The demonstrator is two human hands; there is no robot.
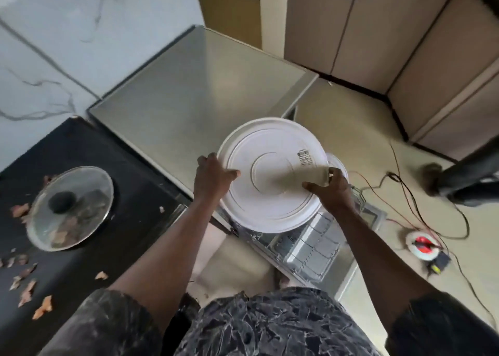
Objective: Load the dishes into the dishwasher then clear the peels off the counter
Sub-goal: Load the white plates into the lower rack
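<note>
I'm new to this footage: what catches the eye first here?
A large white plate, underside up, held at its rim by the left hand and right hand, fills the centre above the open dishwasher rack. On the black counter at left lie a glass lid and scattered brown peels.

Worn on the head; wide-angle. Looks forward and steeply down, near, at arm's reach. Takes in the black surface (129, 193) at left, the dishwasher (194, 91) ahead, its open rack (313, 245) below centre, and the floor (351, 129) at right.
</note>
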